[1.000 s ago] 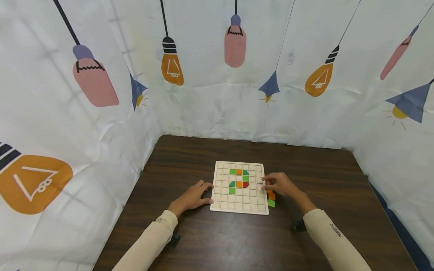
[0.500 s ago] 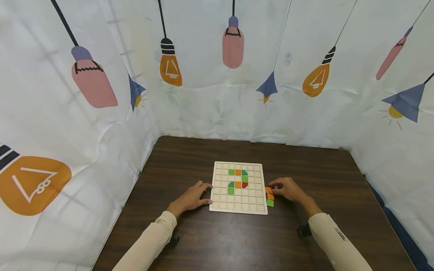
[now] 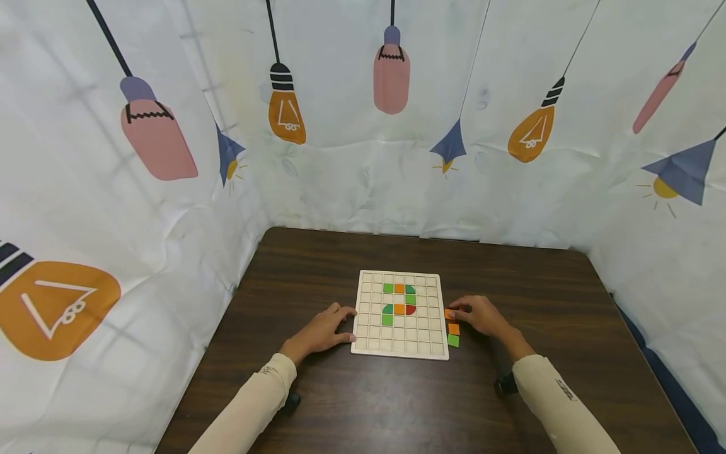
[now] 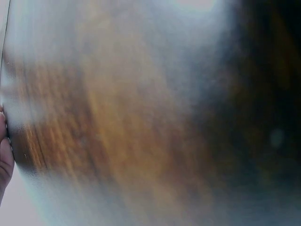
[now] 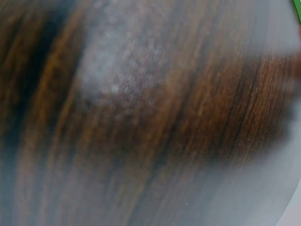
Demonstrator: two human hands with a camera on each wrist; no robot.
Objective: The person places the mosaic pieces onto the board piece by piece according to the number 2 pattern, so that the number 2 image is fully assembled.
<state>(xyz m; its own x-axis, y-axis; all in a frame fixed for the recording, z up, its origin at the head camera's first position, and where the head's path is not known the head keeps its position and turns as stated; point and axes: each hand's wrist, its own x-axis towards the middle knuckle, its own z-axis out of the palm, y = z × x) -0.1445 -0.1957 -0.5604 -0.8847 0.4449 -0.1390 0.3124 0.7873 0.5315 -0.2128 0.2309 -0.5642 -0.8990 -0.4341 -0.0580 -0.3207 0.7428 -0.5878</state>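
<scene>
In the head view a pale wooden grid board (image 3: 374,331) lies flat on the table. Green, orange and red pieces sit in its squares, including an orange tile (image 3: 399,309) and a red rounded piece (image 3: 411,310). My left hand (image 3: 320,329) touches the board's left edge, thumb and fingers spread apart. Beside the right edge, my right hand (image 3: 481,314) pinches an orange square tile (image 3: 449,314), partly hidden by the fingertips. Just below it lie another orange tile (image 3: 454,329) and a green tile (image 3: 453,340). Both wrist views show mostly blurred tabletop.
The dark wood-grain table (image 3: 374,403) extends around the board on all sides. A white curtain (image 3: 351,176) printed with hanging lamps and bulbs stands behind the table and along its left side.
My right hand has moved from over the board's right side to the loose tiles beside it. The pinched orange tile has shifted slightly away from the other orange one. My left hand stays put.
</scene>
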